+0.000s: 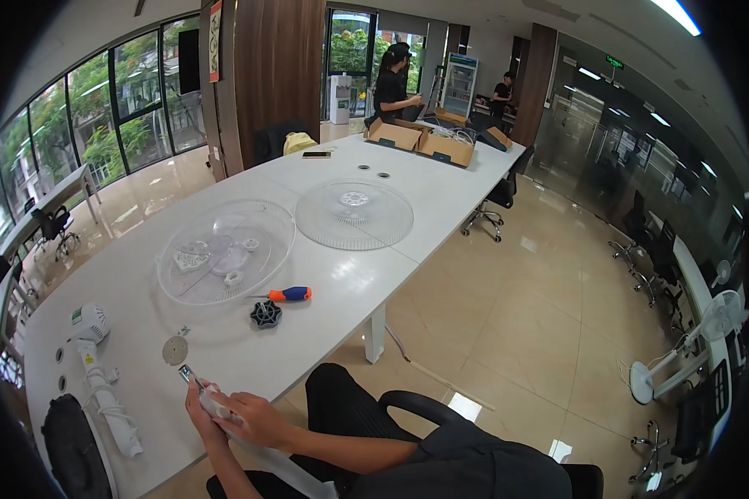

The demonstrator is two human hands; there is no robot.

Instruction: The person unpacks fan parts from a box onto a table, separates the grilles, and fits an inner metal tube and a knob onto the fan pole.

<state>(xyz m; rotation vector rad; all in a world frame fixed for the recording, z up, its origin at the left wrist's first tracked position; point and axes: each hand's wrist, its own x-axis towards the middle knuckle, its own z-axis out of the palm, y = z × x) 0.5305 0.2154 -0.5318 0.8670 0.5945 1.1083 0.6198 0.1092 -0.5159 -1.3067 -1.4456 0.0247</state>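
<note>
My left hand (pixel 200 412) is closed around the upper end of a white fan pole (pixel 283 467) with a shiny metal tip (pixel 186 373). The fingers of my right hand (pixel 256 421) are closed on the same part from the right, just below the tip. The pole slants down toward my lap, partly hidden by my right forearm. Beyond the tip, a flat round disc (pixel 175 351) lies on the table. Farther off are a black star-shaped knob (pixel 265 314) and a screwdriver (pixel 291 293) with an orange and blue handle.
Two fan grilles (pixel 354 229) lie on the white table (pixel 341 287), the nearer one holding white parts. A white fan motor head (pixel 90 323) with a corded stem and a black bag (pixel 75 449) are on the left. Open cardboard boxes (pixel 420 141) and people (pixel 394 87) are at the far end.
</note>
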